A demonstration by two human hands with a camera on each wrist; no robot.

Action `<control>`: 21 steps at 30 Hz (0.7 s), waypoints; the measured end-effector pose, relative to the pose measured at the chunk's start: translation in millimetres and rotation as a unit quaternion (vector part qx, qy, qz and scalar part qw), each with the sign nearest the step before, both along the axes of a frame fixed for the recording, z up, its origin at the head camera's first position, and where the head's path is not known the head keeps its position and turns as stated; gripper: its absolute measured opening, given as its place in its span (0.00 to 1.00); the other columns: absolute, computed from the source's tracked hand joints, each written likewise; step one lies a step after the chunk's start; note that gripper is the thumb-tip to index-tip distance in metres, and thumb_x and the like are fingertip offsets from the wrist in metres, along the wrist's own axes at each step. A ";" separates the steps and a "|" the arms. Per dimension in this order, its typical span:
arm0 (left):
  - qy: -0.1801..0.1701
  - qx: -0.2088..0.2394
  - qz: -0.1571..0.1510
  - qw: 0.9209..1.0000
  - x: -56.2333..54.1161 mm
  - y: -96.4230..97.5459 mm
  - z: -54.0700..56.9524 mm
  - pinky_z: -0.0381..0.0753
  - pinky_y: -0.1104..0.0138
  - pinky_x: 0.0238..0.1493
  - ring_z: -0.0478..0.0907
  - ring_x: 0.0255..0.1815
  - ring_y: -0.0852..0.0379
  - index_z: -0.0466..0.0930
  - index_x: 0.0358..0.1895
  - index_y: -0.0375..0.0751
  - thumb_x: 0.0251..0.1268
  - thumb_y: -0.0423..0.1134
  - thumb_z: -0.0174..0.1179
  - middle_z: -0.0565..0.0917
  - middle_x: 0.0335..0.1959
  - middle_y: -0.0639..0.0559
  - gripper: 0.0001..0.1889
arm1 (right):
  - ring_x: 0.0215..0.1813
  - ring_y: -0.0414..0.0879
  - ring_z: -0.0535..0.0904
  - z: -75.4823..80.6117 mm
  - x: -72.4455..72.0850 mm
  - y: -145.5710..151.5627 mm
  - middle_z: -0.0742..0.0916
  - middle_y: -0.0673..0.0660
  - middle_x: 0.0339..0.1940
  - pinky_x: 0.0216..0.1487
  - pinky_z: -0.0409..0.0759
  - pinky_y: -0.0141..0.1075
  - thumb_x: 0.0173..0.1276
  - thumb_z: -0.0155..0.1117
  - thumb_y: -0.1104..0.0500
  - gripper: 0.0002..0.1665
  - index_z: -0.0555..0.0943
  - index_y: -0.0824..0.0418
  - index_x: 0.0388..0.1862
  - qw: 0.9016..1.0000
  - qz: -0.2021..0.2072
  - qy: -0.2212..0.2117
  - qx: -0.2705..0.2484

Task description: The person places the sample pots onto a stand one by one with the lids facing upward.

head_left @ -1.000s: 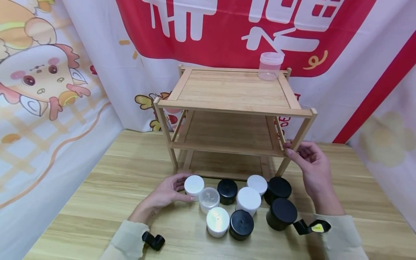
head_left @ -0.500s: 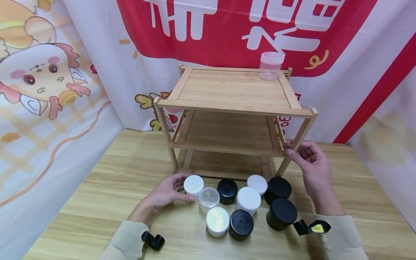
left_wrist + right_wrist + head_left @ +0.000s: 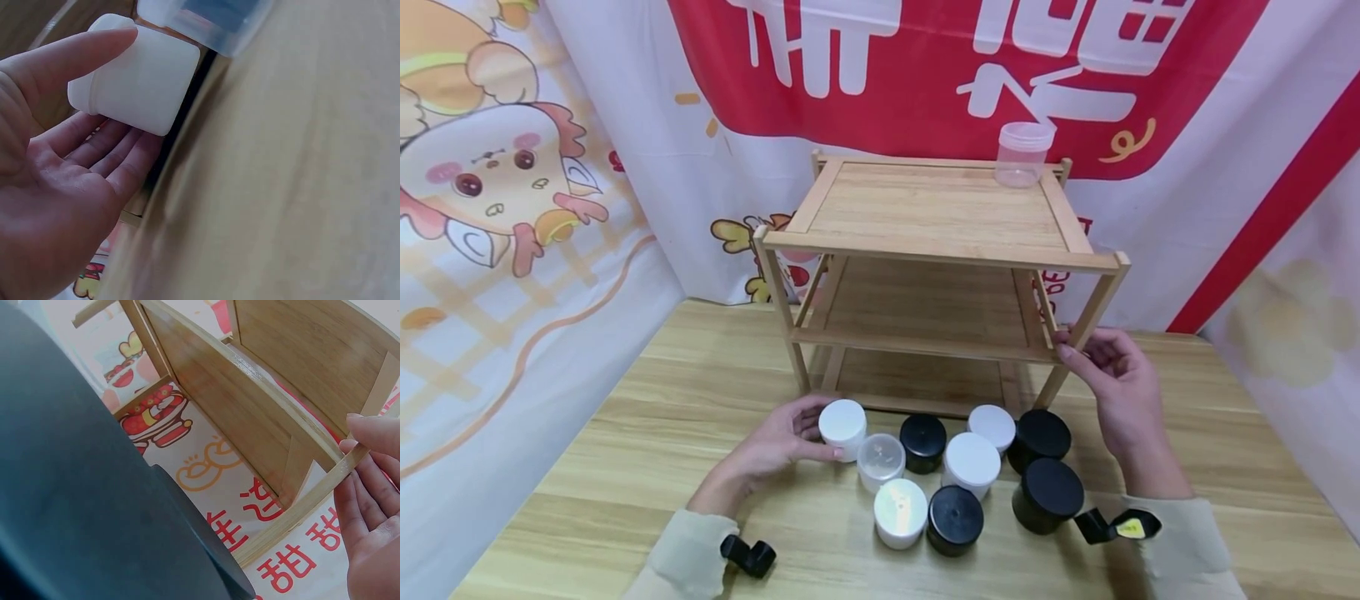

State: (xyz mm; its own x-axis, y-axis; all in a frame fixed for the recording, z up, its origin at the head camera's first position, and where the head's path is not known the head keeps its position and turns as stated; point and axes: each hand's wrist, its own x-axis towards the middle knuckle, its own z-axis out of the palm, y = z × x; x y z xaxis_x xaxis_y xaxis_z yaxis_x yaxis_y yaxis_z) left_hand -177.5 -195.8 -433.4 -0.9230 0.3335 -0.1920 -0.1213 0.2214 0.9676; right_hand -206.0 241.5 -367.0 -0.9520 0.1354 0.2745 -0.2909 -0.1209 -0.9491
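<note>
My left hand (image 3: pixel 771 450) holds a small white lidded jar (image 3: pixel 842 422) at the left end of a group of jars. In the left wrist view the thumb lies along one side of the white jar (image 3: pixel 140 78) and the fingers along the other. With thumb and fingers, my right hand (image 3: pixel 1122 392) grips the right front post (image 3: pixel 1099 304) of a three-tier wooden shelf (image 3: pixel 940 208). The right wrist view shows the fingertips of that hand (image 3: pixel 375 487) around the wooden post (image 3: pixel 312 503).
Several jars stand before the shelf: a translucent jar (image 3: pixel 881 462), white jars (image 3: pixel 972 460) and black jars (image 3: pixel 1049 493). A clear jar (image 3: pixel 1022 154) is on the top tier at the back right. Printed cloth (image 3: pixel 737 75) hangs behind the wooden table (image 3: pixel 647 433).
My left hand has moved slightly left and away from me with the white jar, which now stands a bit apart from its earlier spot. The right hand stays on the post.
</note>
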 end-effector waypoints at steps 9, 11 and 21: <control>0.005 -0.003 0.001 1.000 5.5 0.8 11.9 0.74 0.47 0.79 0.77 0.73 0.41 0.69 0.78 0.37 0.57 0.35 0.80 0.78 0.73 0.37 0.44 | 0.57 0.38 0.88 0.5 -0.1 -0.6 0.93 0.46 0.54 0.58 0.85 0.24 0.73 0.73 0.67 0.17 0.83 0.62 0.58 1.000 0.001 -0.012 0.002; 0.005 -0.004 0.004 1.000 5.7 0.5 12.8 0.74 0.46 0.79 0.77 0.73 0.41 0.69 0.78 0.36 0.57 0.35 0.80 0.78 0.73 0.37 0.45 | 0.57 0.38 0.88 1.1 0.2 -0.9 0.93 0.45 0.54 0.58 0.85 0.24 0.73 0.73 0.66 0.17 0.83 0.61 0.58 1.000 -0.001 -0.017 0.005; 0.018 -0.012 0.020 1.000 4.9 -4.5 21.7 0.78 0.48 0.75 0.80 0.69 0.42 0.68 0.77 0.32 0.58 0.34 0.79 0.79 0.71 0.34 0.43 | 0.57 0.38 0.87 1.8 0.8 -2.4 0.92 0.44 0.53 0.57 0.85 0.23 0.72 0.74 0.68 0.17 0.84 0.61 0.57 1.000 -0.008 -0.024 0.003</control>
